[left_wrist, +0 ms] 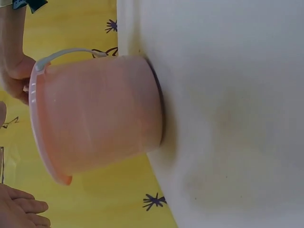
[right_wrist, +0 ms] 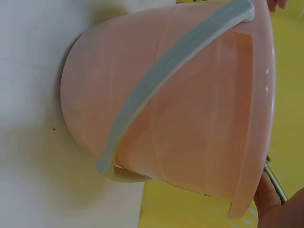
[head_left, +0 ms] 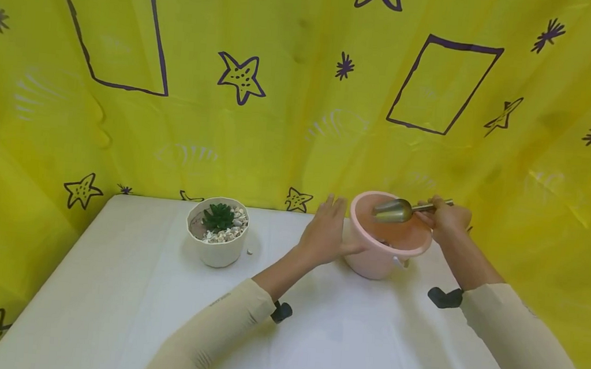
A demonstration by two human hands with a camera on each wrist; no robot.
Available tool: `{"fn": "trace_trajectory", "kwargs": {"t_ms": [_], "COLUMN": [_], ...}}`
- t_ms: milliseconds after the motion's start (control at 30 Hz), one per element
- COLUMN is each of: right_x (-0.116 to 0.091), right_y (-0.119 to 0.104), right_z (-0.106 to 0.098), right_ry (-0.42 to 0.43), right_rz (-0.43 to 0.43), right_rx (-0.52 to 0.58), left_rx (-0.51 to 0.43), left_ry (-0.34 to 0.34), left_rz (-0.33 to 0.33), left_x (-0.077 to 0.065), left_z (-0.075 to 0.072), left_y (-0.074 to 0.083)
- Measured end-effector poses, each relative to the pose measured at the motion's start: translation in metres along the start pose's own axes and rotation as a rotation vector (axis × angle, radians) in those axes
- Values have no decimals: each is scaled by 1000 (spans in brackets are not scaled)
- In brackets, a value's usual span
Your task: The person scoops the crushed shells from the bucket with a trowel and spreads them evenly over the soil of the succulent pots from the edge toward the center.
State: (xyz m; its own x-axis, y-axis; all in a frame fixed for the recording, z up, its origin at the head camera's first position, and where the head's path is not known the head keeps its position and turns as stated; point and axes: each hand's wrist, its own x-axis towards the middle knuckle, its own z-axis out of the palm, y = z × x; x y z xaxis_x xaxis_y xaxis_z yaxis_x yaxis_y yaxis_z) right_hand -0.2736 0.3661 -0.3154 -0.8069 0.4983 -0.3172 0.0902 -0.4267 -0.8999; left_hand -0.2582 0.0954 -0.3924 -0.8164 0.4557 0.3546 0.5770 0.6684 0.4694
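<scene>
Over the mouth of a pink bucket [head_left: 373,261] my right hand [head_left: 448,218] grips the handle of a metal scoop [head_left: 396,211]. The scoop's bowl sits above the opening; whether anything lies in it I cannot tell. Beside the bucket's left side is my left hand [head_left: 325,232], its fingers extended and thumb reaching toward the rim. In the left wrist view the left fingers [left_wrist: 31,206] look straight and hold nothing. A pale handle [right_wrist: 166,71] hangs down the bucket's side. The bucket's contents are mostly hidden.
A cream pot [head_left: 216,255] stands to the left on the white table [head_left: 126,287], holding a green succulent [head_left: 218,218] and pale pebbles [head_left: 225,235]. One small loose pebble [head_left: 249,252] lies beside it. A yellow patterned curtain [head_left: 289,132] hangs behind the table.
</scene>
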Motion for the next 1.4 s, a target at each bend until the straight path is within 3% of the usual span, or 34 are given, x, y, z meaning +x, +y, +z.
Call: {"fn": "trace_trajectory", "kwargs": {"t_ms": [233,433,767,967,1200,1400], "right_x": [5,8,12,14,14,17], "right_y": [5,6,13,18,28,40], "right_z": [4,5,6,4,4,5], "right_ry": [3,0,22,-9,-112,-189], "right_rz": [-5,-15,-59,-86,-205,-442], "right_rx": [-22,-28,-109,-143,-288,-562], "left_rx": [24,75,40,46,60,78], "left_ry": [19,17,30,27,-8,-14], "left_rz": [52,37,8,5,-21,-13], "left_x": [14,22,26,25,23,22], "left_z": [17,27,37,40,41,42], "left_y": [3,3,2,2,2,2]}}
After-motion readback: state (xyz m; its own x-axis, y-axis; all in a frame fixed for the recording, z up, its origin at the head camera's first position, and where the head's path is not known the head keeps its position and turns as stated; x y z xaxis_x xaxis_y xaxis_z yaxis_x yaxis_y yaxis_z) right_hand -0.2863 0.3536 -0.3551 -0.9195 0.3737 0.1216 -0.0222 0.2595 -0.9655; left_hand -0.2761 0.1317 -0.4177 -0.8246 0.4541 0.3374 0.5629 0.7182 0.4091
